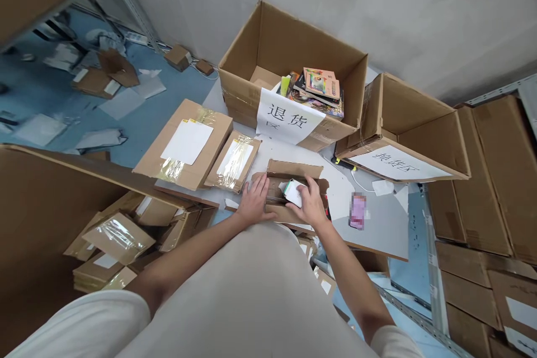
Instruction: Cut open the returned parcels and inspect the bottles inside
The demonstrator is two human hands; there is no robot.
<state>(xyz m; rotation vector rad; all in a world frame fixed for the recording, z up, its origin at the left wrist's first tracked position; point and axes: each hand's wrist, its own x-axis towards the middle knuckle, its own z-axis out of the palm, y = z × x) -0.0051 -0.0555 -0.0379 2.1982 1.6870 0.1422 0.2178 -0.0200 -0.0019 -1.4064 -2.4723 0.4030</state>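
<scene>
In front of me on the table lies a small open cardboard box (274,187), its flaps folded out. My left hand (254,201) grips its left end, fingers along the side and thumb over the near wall. Between the thumb and fingers of my right hand (311,202) is a small white pack (293,192) with a green edge, held inside the box opening. The pack's underside is hidden. Two taped parcels, a larger one (201,142) and a smaller one (239,158), lie left of the open box.
Behind stands a big carton (239,100) with books (321,86) and a handwritten sheet (289,117). Another labelled carton (419,123) is at right. A blurred pink object (358,211) lies on the table. Left below, a large carton (37,224) holds several parcels (119,235).
</scene>
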